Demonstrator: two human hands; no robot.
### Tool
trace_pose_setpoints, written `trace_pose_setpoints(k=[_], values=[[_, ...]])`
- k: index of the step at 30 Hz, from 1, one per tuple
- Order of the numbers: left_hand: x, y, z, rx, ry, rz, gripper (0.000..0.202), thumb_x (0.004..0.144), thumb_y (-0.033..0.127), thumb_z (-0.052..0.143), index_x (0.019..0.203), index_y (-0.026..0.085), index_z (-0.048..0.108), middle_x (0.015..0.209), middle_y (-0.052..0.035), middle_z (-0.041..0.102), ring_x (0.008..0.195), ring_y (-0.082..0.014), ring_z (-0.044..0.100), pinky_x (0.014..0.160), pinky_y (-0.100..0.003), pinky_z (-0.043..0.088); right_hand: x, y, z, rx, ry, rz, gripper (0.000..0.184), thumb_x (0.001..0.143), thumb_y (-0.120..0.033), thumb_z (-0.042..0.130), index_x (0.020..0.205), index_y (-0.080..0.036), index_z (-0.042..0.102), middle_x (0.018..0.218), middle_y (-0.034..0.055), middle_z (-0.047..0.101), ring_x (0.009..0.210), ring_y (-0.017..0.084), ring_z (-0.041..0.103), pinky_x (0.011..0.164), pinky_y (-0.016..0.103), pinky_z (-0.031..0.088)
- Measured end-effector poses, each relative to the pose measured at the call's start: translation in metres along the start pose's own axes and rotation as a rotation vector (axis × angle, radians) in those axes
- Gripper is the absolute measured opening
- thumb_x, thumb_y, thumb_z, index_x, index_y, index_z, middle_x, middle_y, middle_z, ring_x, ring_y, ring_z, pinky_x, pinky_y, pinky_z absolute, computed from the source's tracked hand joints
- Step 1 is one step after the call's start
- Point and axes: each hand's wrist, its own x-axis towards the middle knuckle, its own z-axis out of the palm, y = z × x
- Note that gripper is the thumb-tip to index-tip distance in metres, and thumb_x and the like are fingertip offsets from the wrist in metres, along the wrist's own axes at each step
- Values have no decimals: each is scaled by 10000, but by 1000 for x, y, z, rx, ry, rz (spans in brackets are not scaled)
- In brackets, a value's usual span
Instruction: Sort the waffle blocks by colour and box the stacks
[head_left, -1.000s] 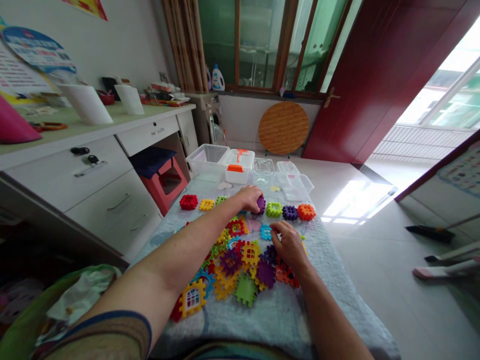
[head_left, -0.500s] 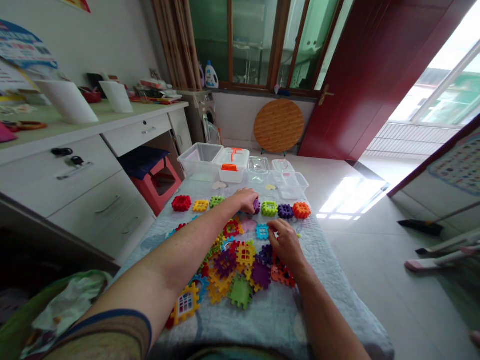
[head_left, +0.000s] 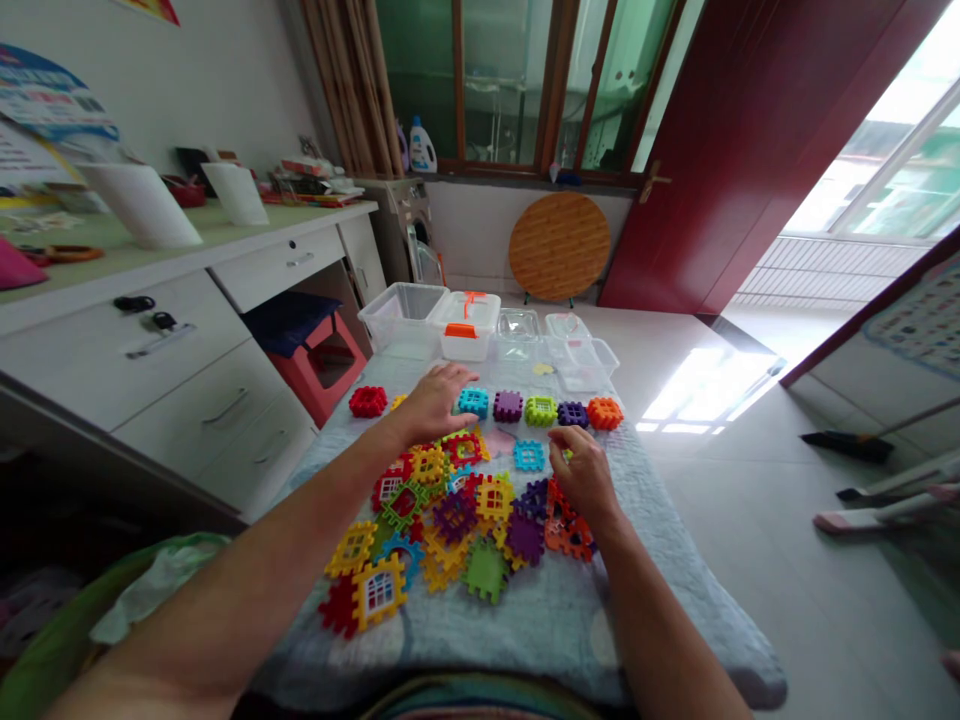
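Observation:
My left hand (head_left: 439, 402) is over the row of stacked toothed building tiles, thumb and fingers spread apart. Between them, at their tips, is a blue stack (head_left: 473, 402); whether they touch it I cannot tell. A purple stack (head_left: 508, 406) stands just to its right. My right hand (head_left: 583, 472) is low over the cloth with curled fingers. A bit of yellow-green shows by its fingertips, mostly hidden. Just left of that hand lies a single light-blue window tile (head_left: 529, 456). Nearer me spreads a loose pile of mixed tiles, with a green tile (head_left: 486, 571) in front.
More stacks stand in the row: red (head_left: 367, 402), lime green (head_left: 541, 410), dark purple (head_left: 573, 414) and orange (head_left: 604, 413). Behind them are a clear bin (head_left: 401, 318), a white lidded box (head_left: 466, 345) and clear containers. A white desk (head_left: 187, 330) stands left.
My left hand has moved left from the purple stack to the blue one, and its fingers have spread. My right hand has shifted slightly, its fingers still curled.

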Motion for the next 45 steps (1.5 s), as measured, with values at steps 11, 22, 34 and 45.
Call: trace_pose_setpoints(k=[11, 22, 34, 45], values=[[-156, -66, 9, -299, 187, -568, 492, 762, 582, 587, 1057, 196, 661, 1145, -83, 641, 1090, -278, 604, 981, -410, 464, -5, -9, 3, -323, -317, -32, 220, 842, -260, 580, 1039, -212, 667, 1078, 84, 688, 1049, 276, 533, 885, 379, 364], [-161, -55, 33, -378, 253, -588, 431, 773, 506, 588, 1060, 189, 642, 1104, -64, 642, 1051, -249, 605, 996, -398, 455, -6, -5, 7, -395, -371, -82, 207, 855, -296, 584, 1034, -219, 654, 1138, 79, 653, 1038, 257, 530, 890, 355, 348], [-153, -60, 27, -339, 222, -529, 360, 787, 420, 548, 1040, 184, 649, 1103, -78, 645, 1058, -250, 607, 986, -404, 461, -3, -7, 9, -334, -357, -82, 280, 971, -379, 427, 981, -229, 663, 994, 61, 693, 952, 220, 567, 867, 337, 342], [-90, -71, 25, -90, -2, -640, 282, 679, 378, 657, 899, 202, 670, 867, -70, 710, 842, -250, 661, 761, -310, 492, -1, -1, 13, -233, -306, -78, 381, 988, -397, 336, 807, -222, 622, 690, 25, 637, 674, 179, 562, 707, 284, 365]])
